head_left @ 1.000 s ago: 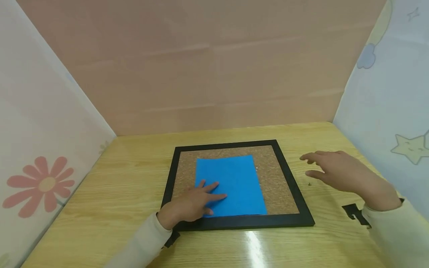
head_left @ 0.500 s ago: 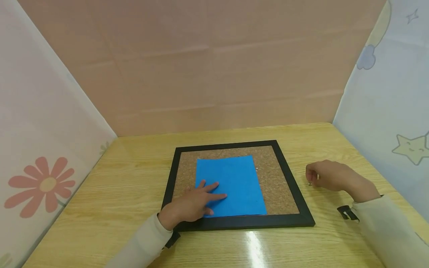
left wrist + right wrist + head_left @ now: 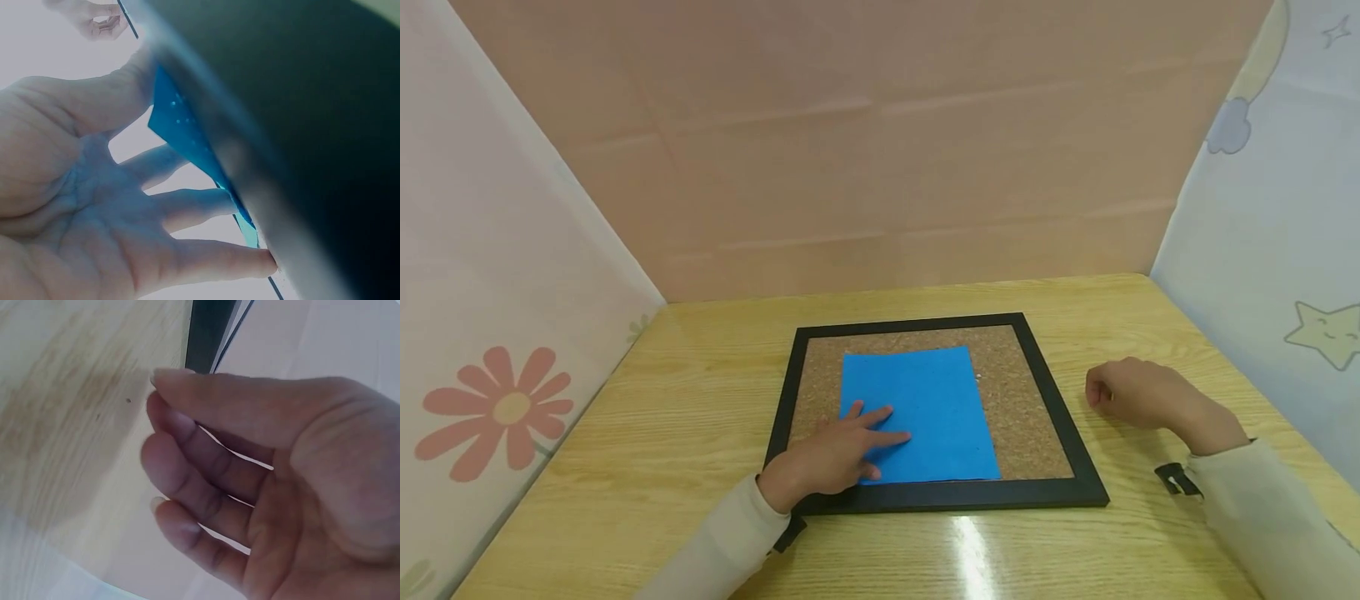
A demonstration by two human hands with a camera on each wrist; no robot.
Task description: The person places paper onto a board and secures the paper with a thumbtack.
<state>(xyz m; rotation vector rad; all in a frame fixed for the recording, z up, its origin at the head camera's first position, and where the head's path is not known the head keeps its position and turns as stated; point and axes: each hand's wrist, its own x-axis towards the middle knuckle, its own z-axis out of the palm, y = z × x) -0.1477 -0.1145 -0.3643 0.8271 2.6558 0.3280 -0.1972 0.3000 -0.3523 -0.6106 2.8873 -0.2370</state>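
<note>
head: left hand, fingers spread and released, seemingly steadies the blue rectangular paper sheet on the black-framed cork board from eight o'clock. left wrist: sheet at two. right wrist: right hand, fingers clenched, contents unseen; next calls, likely, for a firm pinch.

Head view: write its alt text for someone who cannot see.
A person's left hand, fingers spread, rests on a blue sheet lying on a black-framed cork board. To the board's right, the right hand, fingers curled, is over a wooden table.
</note>
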